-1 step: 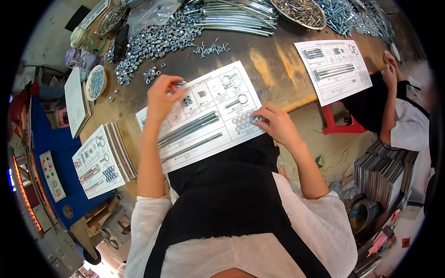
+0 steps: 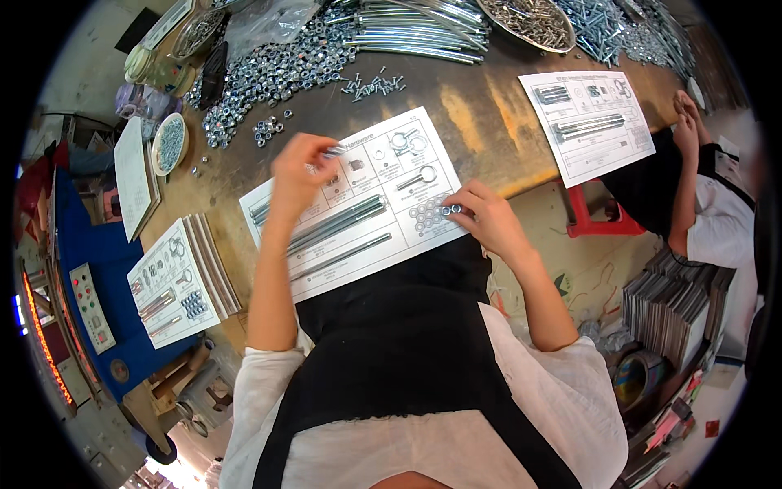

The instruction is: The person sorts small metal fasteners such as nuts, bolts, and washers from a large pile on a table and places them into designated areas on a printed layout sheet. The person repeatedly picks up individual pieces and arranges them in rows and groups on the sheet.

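A printed hardware sheet (image 2: 342, 257) lies in front of me at the table's near edge. Long bolts (image 2: 338, 224) rest on its drawings, and an eye bolt is pictured or laid near its right side; I cannot tell which. My left hand (image 2: 305, 167) hovers over the sheet's upper left, fingers curled round shiny metal nuts (image 2: 336, 151), slightly blurred. On the sheet's lower right, over a printed cluster of hexagons (image 2: 425, 216), my right hand (image 2: 487, 220) pinches a pair of hex nuts (image 2: 450, 210) between thumb and fingers.
Beyond the sheet spreads a heap of nuts (image 2: 281, 69), with small screws (image 2: 372, 86), a stack of long rods (image 2: 419, 33) and a bowl of screws (image 2: 533, 23). A second sheet (image 2: 586, 126) lies at right, beside a co-worker's hands (image 2: 688, 110). Stacked sheets (image 2: 175, 285) stand left.
My left hand has shifted right across the sheet with the nuts in its fingers. My right hand stays at nearly the same place with its nuts.
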Available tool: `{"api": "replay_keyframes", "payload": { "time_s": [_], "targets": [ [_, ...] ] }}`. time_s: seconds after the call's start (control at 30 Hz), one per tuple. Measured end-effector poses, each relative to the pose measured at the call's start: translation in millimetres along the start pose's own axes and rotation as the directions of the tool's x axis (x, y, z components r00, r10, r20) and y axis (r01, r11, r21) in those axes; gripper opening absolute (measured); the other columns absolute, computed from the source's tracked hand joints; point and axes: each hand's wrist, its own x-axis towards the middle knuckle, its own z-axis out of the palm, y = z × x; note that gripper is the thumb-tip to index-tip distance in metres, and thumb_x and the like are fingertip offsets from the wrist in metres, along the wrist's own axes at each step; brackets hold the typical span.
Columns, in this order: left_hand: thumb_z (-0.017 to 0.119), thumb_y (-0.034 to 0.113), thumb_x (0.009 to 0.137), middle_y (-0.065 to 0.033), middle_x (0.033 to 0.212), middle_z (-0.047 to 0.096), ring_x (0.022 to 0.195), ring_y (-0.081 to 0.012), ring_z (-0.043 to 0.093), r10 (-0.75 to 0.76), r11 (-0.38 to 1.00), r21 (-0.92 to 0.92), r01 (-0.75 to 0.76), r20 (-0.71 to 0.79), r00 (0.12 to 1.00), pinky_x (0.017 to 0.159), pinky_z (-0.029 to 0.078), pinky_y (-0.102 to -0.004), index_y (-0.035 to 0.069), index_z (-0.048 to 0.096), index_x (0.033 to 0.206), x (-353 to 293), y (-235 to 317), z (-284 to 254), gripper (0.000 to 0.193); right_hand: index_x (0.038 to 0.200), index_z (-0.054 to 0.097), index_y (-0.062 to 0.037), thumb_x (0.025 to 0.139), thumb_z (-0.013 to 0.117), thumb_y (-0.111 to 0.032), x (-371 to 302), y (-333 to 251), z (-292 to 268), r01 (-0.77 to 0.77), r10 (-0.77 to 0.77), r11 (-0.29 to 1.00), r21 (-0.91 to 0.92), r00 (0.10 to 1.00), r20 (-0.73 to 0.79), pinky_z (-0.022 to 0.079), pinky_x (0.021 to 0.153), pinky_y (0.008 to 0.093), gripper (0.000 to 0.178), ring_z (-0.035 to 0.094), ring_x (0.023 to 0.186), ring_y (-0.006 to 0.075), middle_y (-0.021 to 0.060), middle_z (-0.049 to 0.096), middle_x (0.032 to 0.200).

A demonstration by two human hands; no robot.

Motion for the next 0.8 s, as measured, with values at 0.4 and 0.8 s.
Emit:
{"api": "replay_keyframes", "payload": {
  "time_s": [0.4, 0.8],
  "targets": [
    [0.073, 0.009, 0.085, -0.0092, 0.097, 0.056, 0.08, -0.0293, 0.065, 0.06, 0.981, 0.163, -0.103, 0.25, 0.966, 0.066, 0.054, -0.0385, 0.005, 0.062, 0.109, -74.3, 89.8, 111.1, 0.027, 0.103, 0.069, -0.0068, 0.083, 0.074, -0.008, -0.4, 2.3, -3.7, 0.051, -0.05, 0.998, -0.033, 0.999, 0.015, 0.053, 0.076, 0.0403, 0.02, 0.065, 0.089, 0.0313, 0.0085, 0.062, 0.1],
    [0.075, 0.011, 0.085, -0.0075, 0.097, 0.058, 0.089, -0.0266, 0.063, 0.089, 0.98, 0.152, -0.13, 0.251, 0.964, 0.072, 0.053, -0.0358, 0.004, 0.065, 0.107, -77.8, 94.7, 93.9, 0.025, 0.102, 0.072, -0.0085, 0.082, 0.076, -0.008, 0.8, 4.1, -3.8, 0.049, -0.049, 0.999, -0.007, 0.997, 0.053, 0.053, 0.078, 0.0391, 0.02, 0.065, 0.09, 0.0289, 0.0072, 0.062, 0.1]
  ]
}}
